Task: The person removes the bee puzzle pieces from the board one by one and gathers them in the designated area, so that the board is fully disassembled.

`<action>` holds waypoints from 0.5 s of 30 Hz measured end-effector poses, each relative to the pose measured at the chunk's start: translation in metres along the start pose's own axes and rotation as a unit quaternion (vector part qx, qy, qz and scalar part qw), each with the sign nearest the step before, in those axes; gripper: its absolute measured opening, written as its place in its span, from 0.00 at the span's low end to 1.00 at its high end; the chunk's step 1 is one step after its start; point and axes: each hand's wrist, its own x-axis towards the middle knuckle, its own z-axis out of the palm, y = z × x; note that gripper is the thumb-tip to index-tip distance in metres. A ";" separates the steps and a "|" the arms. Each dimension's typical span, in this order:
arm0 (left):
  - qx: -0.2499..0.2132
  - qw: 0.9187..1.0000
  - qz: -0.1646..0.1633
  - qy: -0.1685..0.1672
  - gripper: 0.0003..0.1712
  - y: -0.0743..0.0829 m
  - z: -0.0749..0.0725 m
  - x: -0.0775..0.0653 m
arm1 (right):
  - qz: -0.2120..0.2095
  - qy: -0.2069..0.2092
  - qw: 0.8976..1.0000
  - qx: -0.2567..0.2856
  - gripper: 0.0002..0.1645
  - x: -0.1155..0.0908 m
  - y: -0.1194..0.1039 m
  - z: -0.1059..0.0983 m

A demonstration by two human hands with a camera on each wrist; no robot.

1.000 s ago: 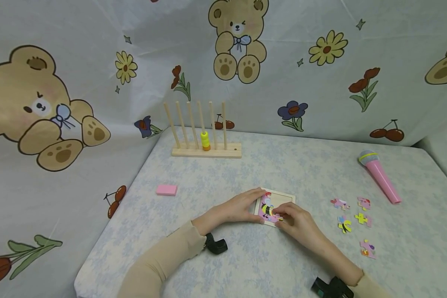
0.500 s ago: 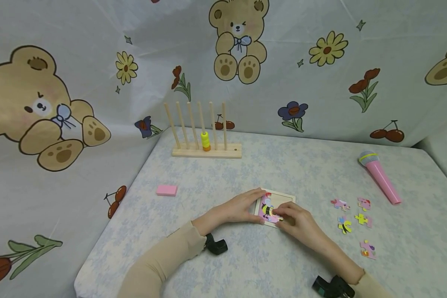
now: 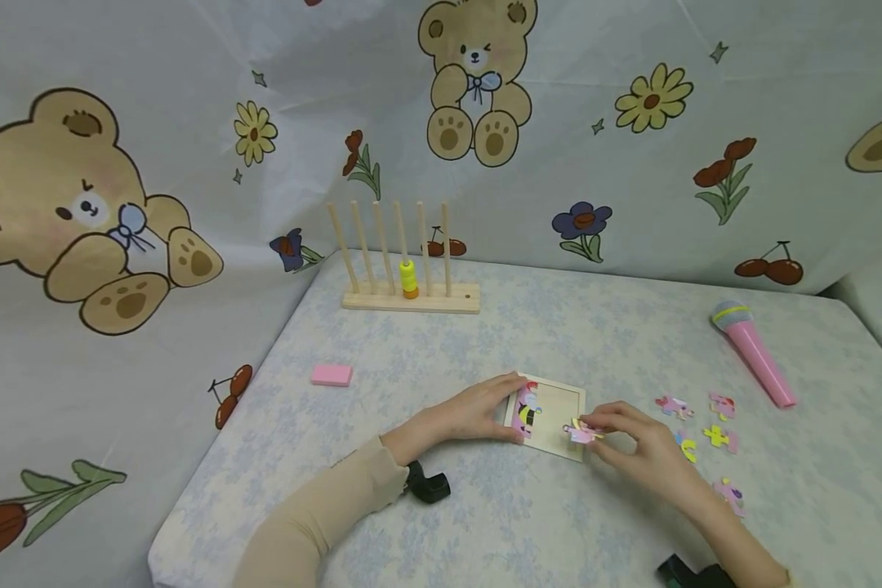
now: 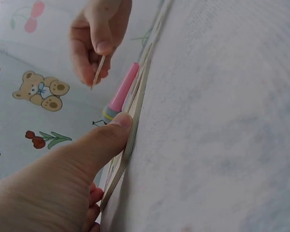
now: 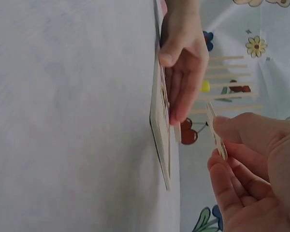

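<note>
The left hand [image 3: 478, 411], spread wide, grips the tray [image 3: 555, 408] at its left end; the right hand [image 3: 647, 451], partly closed, pinches a puzzle piece [image 3: 581, 434] above its right side. The tray lies well in from the worktop [image 3: 426, 347]'s left and far edges. Both wrist views show the piece edge-on, clear of the tray; only the head view shows loose pieces [image 3: 716, 436] toward the right edge.
</note>
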 end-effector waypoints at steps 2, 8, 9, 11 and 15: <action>0.001 1.000 0.000 0.000 0.51 0.001 -0.001 0.000 | -0.001 0.008 1.000 -0.009 0.26 -0.011 0.004 -0.012; 0.003 1.000 -0.002 0.002 0.51 0.001 -0.001 -0.001 | 0.027 0.019 0.999 -0.014 0.28 -0.045 0.018 -0.046; 0.002 1.000 -0.002 0.001 0.51 0.001 -0.001 0.000 | 0.040 0.017 0.999 -0.015 0.27 -0.050 0.020 -0.051; 0.004 1.000 -0.003 -0.001 0.51 0.001 -0.001 0.000 | 0.065 0.015 0.997 -0.031 0.26 -0.059 0.023 -0.061; -0.001 1.000 -0.002 -0.001 0.51 0.002 0.000 0.000 | 0.094 0.002 0.994 -0.047 0.23 -0.072 0.028 -0.072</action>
